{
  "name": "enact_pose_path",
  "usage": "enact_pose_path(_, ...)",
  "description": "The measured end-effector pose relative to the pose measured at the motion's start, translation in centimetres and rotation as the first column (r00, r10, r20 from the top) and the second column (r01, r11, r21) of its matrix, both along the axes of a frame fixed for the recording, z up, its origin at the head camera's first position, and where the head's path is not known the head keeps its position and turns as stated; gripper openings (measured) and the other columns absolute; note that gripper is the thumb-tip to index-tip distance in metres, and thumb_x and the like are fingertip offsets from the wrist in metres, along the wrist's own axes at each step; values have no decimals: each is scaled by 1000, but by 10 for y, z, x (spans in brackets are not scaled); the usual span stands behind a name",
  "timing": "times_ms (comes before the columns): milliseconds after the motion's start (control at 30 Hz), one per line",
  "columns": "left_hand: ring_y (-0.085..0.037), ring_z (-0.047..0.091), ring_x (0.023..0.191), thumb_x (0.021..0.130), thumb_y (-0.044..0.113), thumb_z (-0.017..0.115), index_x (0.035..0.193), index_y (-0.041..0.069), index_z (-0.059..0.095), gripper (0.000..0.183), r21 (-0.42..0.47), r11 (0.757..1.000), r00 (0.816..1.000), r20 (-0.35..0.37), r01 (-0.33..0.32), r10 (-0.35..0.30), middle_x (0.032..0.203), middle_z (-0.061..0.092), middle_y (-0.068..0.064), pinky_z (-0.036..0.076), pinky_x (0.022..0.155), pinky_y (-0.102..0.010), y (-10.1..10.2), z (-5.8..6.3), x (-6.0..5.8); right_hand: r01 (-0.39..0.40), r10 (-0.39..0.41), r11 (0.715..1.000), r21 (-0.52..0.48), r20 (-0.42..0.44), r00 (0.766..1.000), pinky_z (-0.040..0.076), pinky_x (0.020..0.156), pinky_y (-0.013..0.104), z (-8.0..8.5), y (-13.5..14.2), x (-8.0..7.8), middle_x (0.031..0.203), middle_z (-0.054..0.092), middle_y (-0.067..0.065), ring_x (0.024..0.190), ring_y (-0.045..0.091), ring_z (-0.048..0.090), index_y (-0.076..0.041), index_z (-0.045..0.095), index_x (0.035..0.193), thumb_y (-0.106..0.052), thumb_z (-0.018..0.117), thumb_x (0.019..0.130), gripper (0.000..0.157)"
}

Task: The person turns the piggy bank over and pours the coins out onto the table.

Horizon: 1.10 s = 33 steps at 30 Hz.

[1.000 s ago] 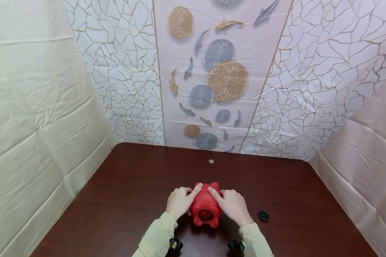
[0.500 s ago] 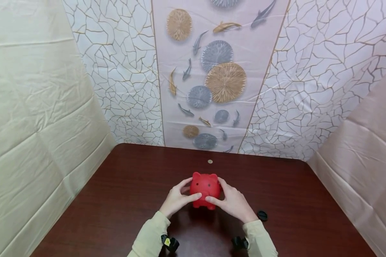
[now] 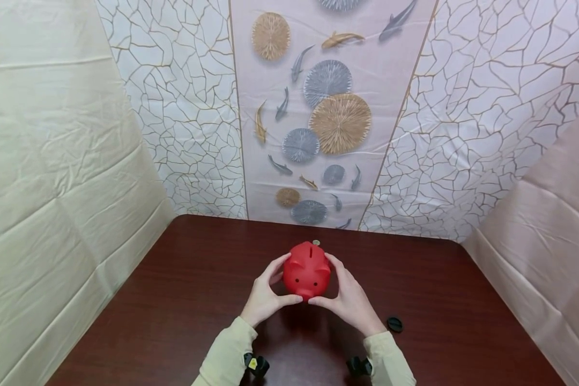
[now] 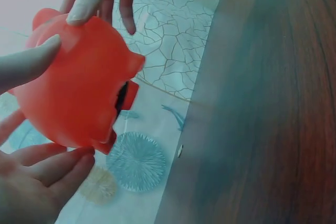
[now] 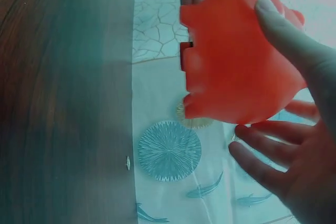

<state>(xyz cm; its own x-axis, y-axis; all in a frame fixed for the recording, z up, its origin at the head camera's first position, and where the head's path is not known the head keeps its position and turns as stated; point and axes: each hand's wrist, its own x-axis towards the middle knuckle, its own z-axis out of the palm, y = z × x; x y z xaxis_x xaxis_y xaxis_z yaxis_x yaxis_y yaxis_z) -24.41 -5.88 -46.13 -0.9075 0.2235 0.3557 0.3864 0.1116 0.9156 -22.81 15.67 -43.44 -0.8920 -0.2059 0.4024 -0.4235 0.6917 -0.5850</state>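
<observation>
Both hands hold a red piggy bank [image 3: 306,271] above the table, its face toward me and the coin slot in its back showing on top. My left hand [image 3: 263,296] grips its left side, thumb at the snout and fingers behind. The right hand [image 3: 349,298] mirrors this on the other side, its thumb close to the left one. In the left wrist view, the piggy bank [image 4: 79,85] has a dark patch [image 4: 122,96] on its underside between the feet. The right wrist view shows its feet [image 5: 194,106] hanging free of the tabletop.
A dark brown table [image 3: 183,300] lies below. A small coin [image 3: 316,243] is near its far edge, just behind the piggy bank. The black round cap [image 3: 394,324] lies to the right of my right hand. Patterned cloth [image 3: 299,177] hangs behind the table.
The piggy bank has turned in my hands: its dark round underside faced me earlier, then its face, and now its slotted back tips into view. It has also moved farther from me.
</observation>
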Motion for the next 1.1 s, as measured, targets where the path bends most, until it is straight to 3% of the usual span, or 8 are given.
enact_pose_path(200,-31,55,128,71,14,86,143,29,44,84,12,999,988,-150,-43,45,151,43,-5,49,102,-46,5,2,1,-60,53,997,-49,-133,990,56,89,45,1,1,-1,145,47,8,117,25,57,-22,29,151,-23,91,65,105)
enact_pose_path(333,-28,51,133,70,11,86,144,24,43,86,7,997,959,-272,-75,74,155,39,-7,47,105,-45,7,2,2,-107,96,994,-31,-245,965,57,88,40,0,2,-3,154,37,6,118,22,55,-21,25,153,-15,91,64,111)
enact_pose_path(567,-28,49,134,69,6,85,142,21,44,85,-26,990,914,-388,-137,116,155,38,-6,51,99,-47,9,1,3,-168,150,986,-17,-367,918,56,87,31,-4,2,-5,157,31,11,128,20,43,-9,27,151,-8,90,62,109)
enact_pose_path(700,-30,47,135,69,6,86,141,17,45,83,-53,982,869,-475,-184,137,154,39,-10,53,95,-47,9,0,3,-170,155,985,-1,-400,903,53,91,24,-7,2,-5,157,30,13,133,17,39,-4,29,148,-8,90,63,105)
enact_pose_path(900,-27,46,137,71,6,84,141,15,43,82,-50,976,807,-573,-210,144,154,38,-14,53,96,-36,11,-2,1,-169,146,986,-4,-489,860,45,99,13,-13,0,-9,155,31,17,141,16,33,-1,32,144,-4,90,62,100)
enact_pose_path(1000,-25,45,138,70,3,84,141,14,42,83,-41,973,759,-633,-228,151,154,38,-15,52,96,-29,11,-2,-1,-197,156,980,-18,-542,825,38,104,8,-15,-1,-11,154,31,20,143,16,31,1,33,142,-12,84,73,87)
enact_pose_path(1100,-23,44,138,69,-1,83,140,12,43,83,-19,970,704,-691,-243,163,153,38,-16,50,98,-23,12,-2,-3,-217,160,976,-24,-598,785,33,108,10,-16,-3,-13,152,32,23,146,17,28,1,32,140,-29,69,88,71)
